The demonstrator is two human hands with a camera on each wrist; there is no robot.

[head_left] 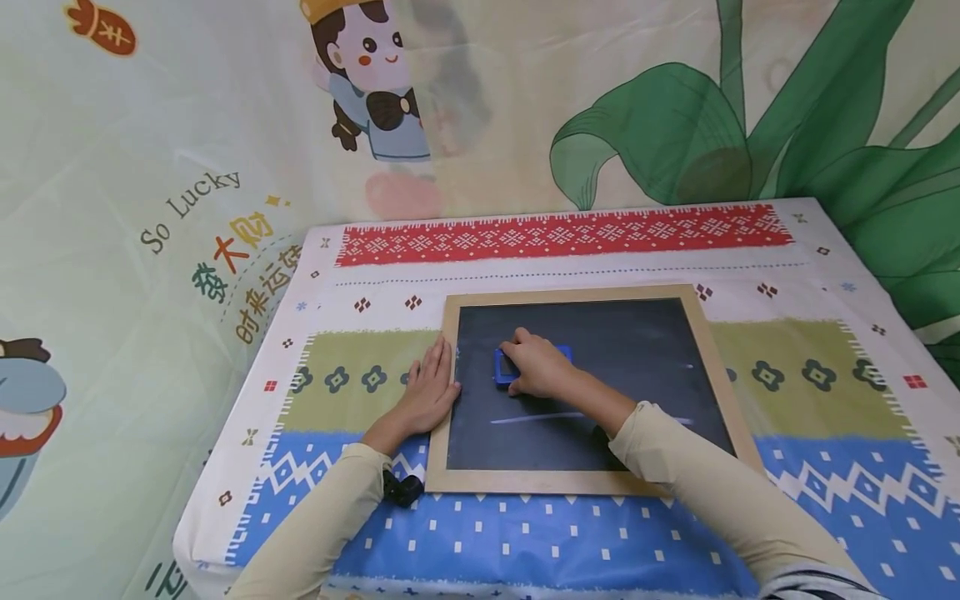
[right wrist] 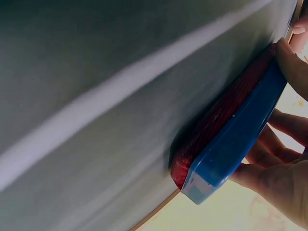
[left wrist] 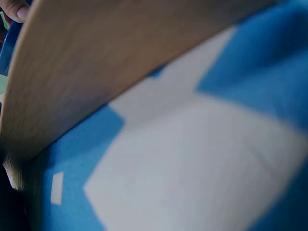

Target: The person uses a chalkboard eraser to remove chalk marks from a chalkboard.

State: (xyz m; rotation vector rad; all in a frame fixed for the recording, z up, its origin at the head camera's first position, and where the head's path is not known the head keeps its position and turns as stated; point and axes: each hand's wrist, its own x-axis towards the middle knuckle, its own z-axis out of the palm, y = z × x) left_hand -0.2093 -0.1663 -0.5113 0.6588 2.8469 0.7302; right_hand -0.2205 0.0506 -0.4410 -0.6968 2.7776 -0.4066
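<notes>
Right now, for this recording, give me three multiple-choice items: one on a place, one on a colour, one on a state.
1. Where does the left hand rest?
A. against the left edge of the chalkboard's wooden frame
B. on the red band of the cloth
C. on the eraser

2. What colour is the eraser's felt side, pressed to the chalkboard?
A. green
B. red
C. yellow

3. How does the right hand stand?
A. lifted, holding nothing
B. flat on the cloth
C. gripping the eraser against the board

Answers: 1 A, the head view shows its straight fingers lying along the frame; 2 B, the right wrist view shows red felt under a blue back; 3 C, fingers curl round the eraser.
</notes>
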